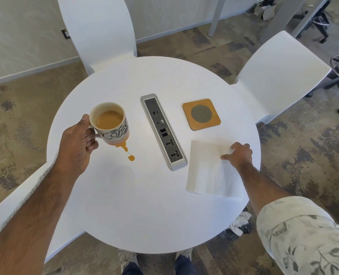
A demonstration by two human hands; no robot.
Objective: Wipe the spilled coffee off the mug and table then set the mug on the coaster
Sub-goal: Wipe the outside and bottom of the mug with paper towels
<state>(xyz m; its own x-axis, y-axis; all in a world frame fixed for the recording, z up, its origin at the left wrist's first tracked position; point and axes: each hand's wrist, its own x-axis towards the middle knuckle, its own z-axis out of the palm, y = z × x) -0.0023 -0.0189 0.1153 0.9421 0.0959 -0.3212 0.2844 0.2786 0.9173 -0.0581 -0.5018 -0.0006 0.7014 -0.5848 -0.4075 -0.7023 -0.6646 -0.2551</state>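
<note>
A white mug (113, 124) with black lettering, nearly full of milky coffee, is at the left of the round white table (144, 205). My left hand (78, 144) grips its handle. Brown coffee spill (127, 151) runs from under the mug's base in a short trail of drops toward me. A white paper napkin (208, 171) lies flat at the right, and my right hand (239, 155) rests on its far right corner with thumb and fingers pinching the edge. A square tan coaster (201, 114) with a mesh centre lies beyond the napkin.
A grey power and data socket strip (163, 132) is set into the middle of the table between mug and coaster. White chairs stand at the far left (99, 30), right (279, 70) and near left. Crumpled tissue (239, 225) lies on the floor under the table's right edge.
</note>
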